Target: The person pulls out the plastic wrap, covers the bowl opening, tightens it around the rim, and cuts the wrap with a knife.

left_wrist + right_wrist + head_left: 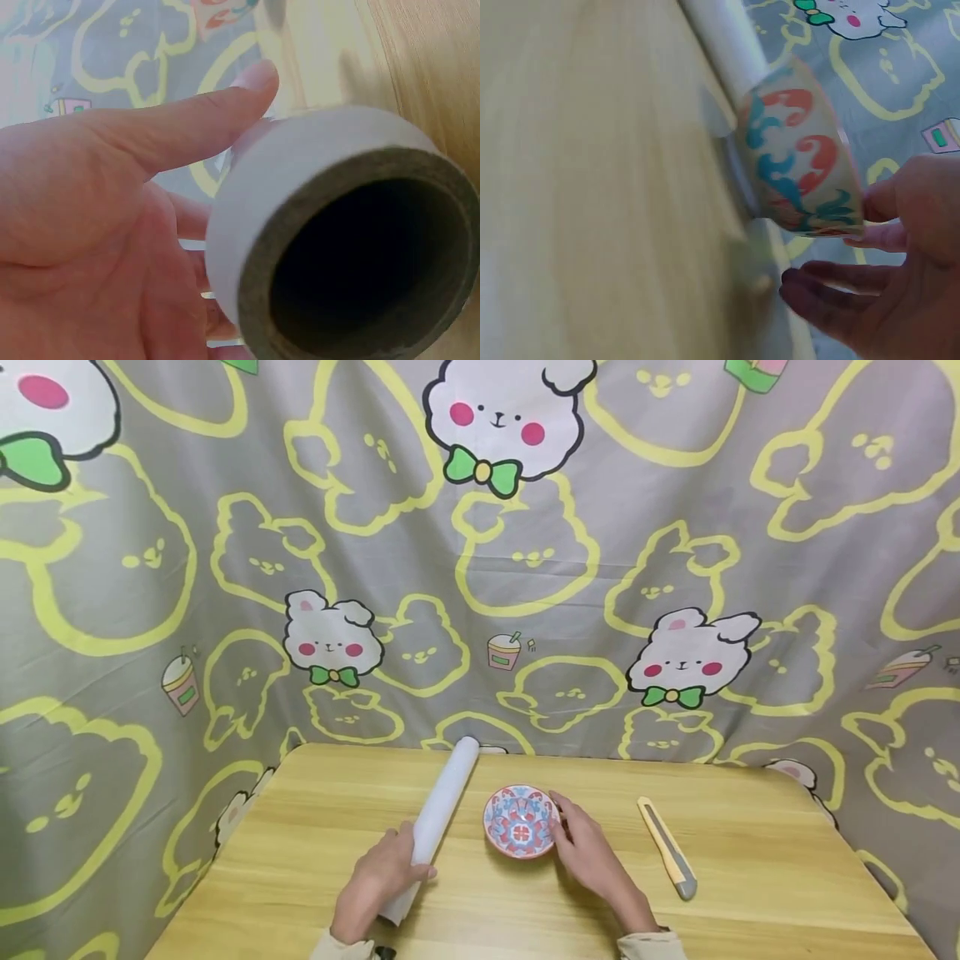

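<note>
A long white roll (pixel 442 810) with a hollow core lies slantwise on the wooden table. My left hand (pixel 386 864) grips its near part. In the left wrist view, the thumb (pixel 217 112) lies along the top of the roll (pixel 247 217), with the other fingers partly hidden behind it. Right of the roll stands a small bowl (pixel 521 822) patterned in red and blue. At its right rim is my right hand (pixel 592 852), which pinches the edge. In the right wrist view, the lower fingers (pixel 832 292) stay off the bowl (pixel 799 157).
A yellow and grey utility knife (pixel 667 850) lies on the table (pixel 765 843), right of my right hand. Behind the table and along its sides hangs a grey cloth (pixel 420 552) printed with cartoon animals. A small black object (pixel 385 952) shows at my left cuff.
</note>
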The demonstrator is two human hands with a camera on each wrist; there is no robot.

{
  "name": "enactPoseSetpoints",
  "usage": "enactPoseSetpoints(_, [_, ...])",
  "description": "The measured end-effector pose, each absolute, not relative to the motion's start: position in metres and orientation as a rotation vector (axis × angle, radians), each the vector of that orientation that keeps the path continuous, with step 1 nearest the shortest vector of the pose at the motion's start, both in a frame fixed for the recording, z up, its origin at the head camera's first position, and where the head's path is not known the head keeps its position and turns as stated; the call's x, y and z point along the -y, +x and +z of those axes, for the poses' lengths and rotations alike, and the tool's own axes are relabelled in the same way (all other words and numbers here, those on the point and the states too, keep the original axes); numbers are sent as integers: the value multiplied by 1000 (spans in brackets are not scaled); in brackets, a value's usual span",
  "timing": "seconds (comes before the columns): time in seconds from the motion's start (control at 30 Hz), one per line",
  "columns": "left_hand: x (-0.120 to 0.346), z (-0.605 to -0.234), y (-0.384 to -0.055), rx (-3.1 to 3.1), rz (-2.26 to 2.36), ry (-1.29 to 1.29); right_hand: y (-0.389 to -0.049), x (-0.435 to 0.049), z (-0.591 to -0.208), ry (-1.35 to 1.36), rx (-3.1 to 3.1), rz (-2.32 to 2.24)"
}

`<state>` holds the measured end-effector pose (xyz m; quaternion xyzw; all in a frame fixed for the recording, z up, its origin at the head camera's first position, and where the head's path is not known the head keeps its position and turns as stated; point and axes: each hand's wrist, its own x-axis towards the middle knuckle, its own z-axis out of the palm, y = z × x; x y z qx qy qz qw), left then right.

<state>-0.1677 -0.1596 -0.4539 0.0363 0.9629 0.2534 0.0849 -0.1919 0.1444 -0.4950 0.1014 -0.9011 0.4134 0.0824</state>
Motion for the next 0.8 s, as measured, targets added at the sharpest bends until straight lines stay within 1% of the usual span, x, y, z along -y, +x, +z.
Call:
enactPoseSetpoints(0.3, [158,-451,-170,-2900,716,124,-194,-144,-494,231,2694,1285])
enactPoseSetpoints(0.5, [151,-453,-172,-2984,703,226,-190,-150,-488,188,2720,1354])
enactPoseSetpoints(0.63, [143,-457,-179,-3039,724,278,-188,-153,-487,163,2723,1408])
enactPoseSetpoints(0.8, [138,-464,-194,-3086,786,265,-188,-152,-488,173,2711,1351])
